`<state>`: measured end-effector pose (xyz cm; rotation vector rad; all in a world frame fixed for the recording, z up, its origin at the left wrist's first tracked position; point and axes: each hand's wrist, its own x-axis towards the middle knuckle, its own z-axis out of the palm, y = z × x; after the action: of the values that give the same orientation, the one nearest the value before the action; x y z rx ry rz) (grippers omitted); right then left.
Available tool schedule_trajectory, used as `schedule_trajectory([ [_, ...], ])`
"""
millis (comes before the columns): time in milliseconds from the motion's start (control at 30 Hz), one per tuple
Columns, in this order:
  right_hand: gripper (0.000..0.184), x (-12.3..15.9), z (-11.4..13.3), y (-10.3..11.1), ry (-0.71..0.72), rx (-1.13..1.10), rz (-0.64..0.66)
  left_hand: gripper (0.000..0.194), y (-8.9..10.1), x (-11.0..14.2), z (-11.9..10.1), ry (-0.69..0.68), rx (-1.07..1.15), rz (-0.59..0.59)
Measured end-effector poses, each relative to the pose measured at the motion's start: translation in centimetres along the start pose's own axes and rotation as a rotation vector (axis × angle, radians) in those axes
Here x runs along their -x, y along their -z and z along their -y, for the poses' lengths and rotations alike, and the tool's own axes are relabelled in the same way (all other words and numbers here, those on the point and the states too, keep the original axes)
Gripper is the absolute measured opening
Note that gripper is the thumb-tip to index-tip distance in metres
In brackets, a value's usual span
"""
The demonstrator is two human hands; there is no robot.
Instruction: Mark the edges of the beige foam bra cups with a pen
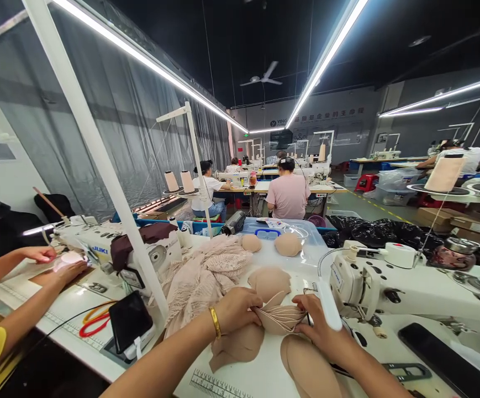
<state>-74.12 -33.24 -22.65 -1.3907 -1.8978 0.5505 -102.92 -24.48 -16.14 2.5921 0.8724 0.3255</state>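
Both my hands grip a fanned stack of beige bra cup pads just above the white sewing table. My left hand, with a gold bangle on its wrist, pinches the stack's left side. My right hand clasps the right side, close to the sewing machine. More beige cups lie around: one flat under my left wrist, one under my right forearm, one behind the stack. Two rounded cups sit farther back. A heap of beige lace fabric lies to the left.
A co-worker's hands work at a Juki machine on the left. A black phone lies by a white pole. Another phone lies at right. A clear plastic bin stands behind. Seated people sew farther back.
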Motion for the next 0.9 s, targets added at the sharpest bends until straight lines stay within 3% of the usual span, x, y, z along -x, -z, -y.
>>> schedule_trajectory([
  [67,0.038,0.4,0.6,0.2,-0.027,-0.045,-0.002,0.016,0.6,0.6,-0.3,-0.007,0.026,-0.043],
  [200,0.041,1.5,2.2,0.6,-0.093,-0.151,-0.022,0.016,2.0,2.7,-1.3,-0.017,0.111,-0.103],
  [367,0.041,4.0,3.5,-1.0,-0.120,-0.274,-0.039,0.011,3.0,5.8,-3.0,-0.021,0.204,-0.150],
  [500,0.037,6.2,4.6,-1.8,-0.147,-0.318,-0.066,0.011,3.1,7.7,-4.0,-0.024,0.247,-0.145],
  [700,0.025,8.4,6.9,-0.3,-0.115,-0.229,-0.134,0.019,2.6,8.9,-5.5,-0.065,0.277,-0.084],
  [767,0.024,8.8,6.8,0.1,-0.107,-0.202,-0.155,0.019,2.4,9.0,-5.8,-0.060,0.276,-0.069],
  [900,0.024,9.3,6.1,0.5,-0.088,-0.145,-0.075,0.022,2.2,8.9,-6.1,-0.029,0.289,-0.046],
])
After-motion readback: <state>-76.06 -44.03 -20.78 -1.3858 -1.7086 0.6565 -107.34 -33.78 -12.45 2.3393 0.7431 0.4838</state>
